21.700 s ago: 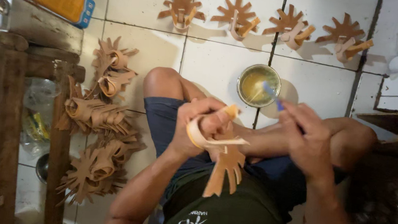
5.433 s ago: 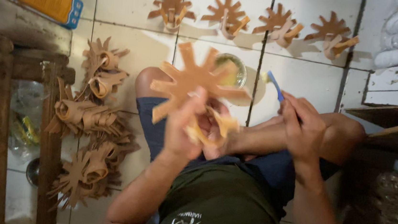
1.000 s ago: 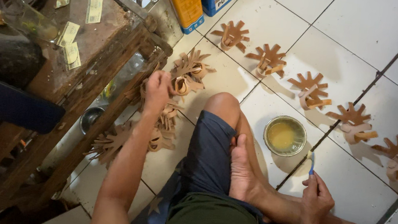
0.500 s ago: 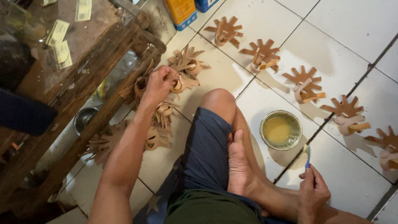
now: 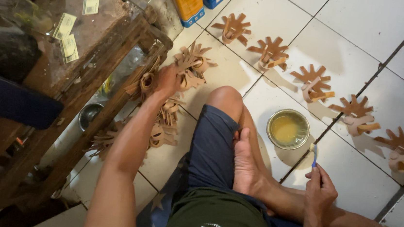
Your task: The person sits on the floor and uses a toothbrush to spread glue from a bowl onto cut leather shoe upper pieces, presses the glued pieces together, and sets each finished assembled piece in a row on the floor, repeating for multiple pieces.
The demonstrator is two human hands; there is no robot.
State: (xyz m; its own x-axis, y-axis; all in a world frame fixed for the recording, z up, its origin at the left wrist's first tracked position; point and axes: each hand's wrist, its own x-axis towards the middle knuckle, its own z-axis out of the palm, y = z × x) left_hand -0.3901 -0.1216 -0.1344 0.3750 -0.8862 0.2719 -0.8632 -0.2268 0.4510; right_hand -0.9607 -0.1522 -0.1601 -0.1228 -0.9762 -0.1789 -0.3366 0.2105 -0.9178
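A heap of brown star-shaped leather cut-outs lies forward-left, beside the wooden table leg. The left hand is closed, seemingly, on the topmost piece; the right hand, farther off, is closed around a small blue-handled brush.

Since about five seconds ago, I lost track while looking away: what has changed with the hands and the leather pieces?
The left hand let go of the star-shaped piece it held up and reached out left to the pile of leather cutouts by the wooden bench. The right hand moved down beside the knee, keeping its blue brush. Glue tin unchanged.
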